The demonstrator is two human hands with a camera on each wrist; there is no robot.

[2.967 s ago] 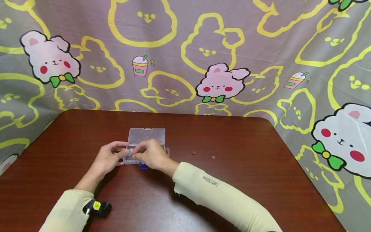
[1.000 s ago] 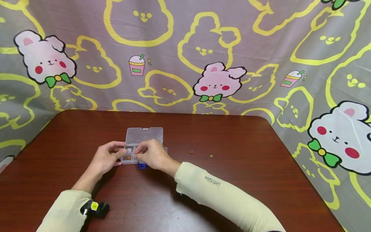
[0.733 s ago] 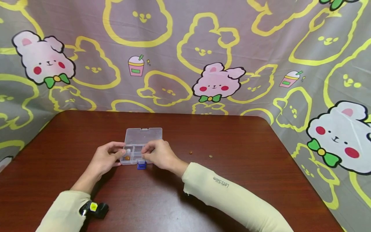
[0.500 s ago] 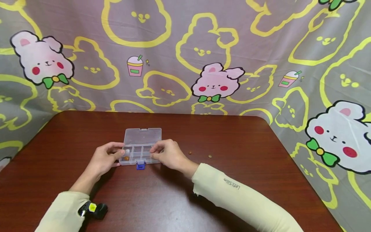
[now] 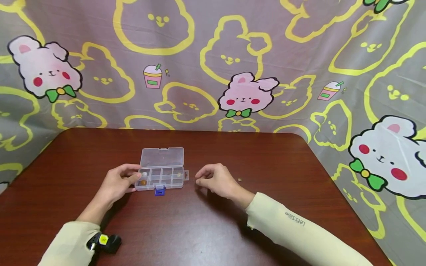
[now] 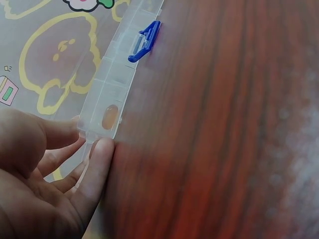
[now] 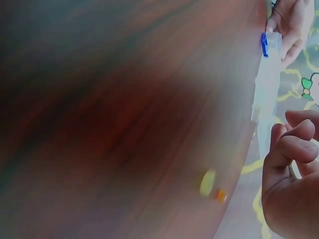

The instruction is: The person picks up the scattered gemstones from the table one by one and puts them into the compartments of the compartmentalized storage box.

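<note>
A clear plastic compartment box (image 5: 159,181) lies on the table with its lid (image 5: 162,157) raised at the back and a blue latch (image 5: 160,191) in front. My left hand (image 5: 114,184) pinches its left end between thumb and fingers. In the leftmost compartments sit a whitish bead (image 5: 144,174) and an orange bead (image 5: 143,182). Something small and pale yellow (image 5: 179,174) shows in the back right compartment. My right hand (image 5: 217,181), fingers loosely bent, hovers right of the box with nothing visible in it. A yellowish bead (image 7: 207,183) and a small orange bead (image 7: 221,195) lie nearby.
The brown wooden table (image 5: 186,229) extends around the box. A patterned curtain (image 5: 186,66) hangs behind it and at the sides. A black device (image 5: 111,244) is strapped to my left sleeve.
The orange bead went from my right fingers into the front left compartment. My right hand then slid rightward along the box and off its right end. My left hand kept its hold.
</note>
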